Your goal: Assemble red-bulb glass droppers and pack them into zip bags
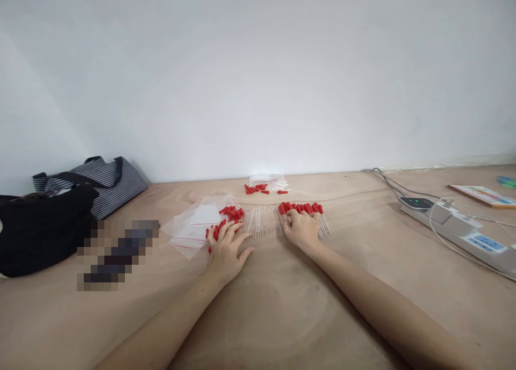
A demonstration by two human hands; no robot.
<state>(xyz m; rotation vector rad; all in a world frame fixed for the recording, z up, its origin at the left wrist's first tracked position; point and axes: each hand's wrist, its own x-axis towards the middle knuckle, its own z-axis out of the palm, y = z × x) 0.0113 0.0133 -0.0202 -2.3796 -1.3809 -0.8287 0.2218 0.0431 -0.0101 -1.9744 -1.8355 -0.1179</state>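
Observation:
My left hand (228, 254) lies with its fingers spread, their tips at a loose pile of red rubber dropper bulbs (233, 213). Under part of that pile are clear zip bags (193, 225). Bare glass dropper tubes (258, 222) lie side by side between my hands. My right hand (301, 229) is closed at the left end of a row of glass droppers with red bulbs (302, 207). Its fingers pinch a dropper there, largely hidden by the hand. Tube ends of other droppers (324, 226) show to the right of the hand.
Farther back, more red bulbs (253, 188) lie by a clear bag (268, 181) near the wall. To the left are a striped bag (116, 185), a black cloth bag (44, 230) and a blurred dark object (116, 254). A power strip (475, 238) with cables sits right, near a flat colourful board (484, 195).

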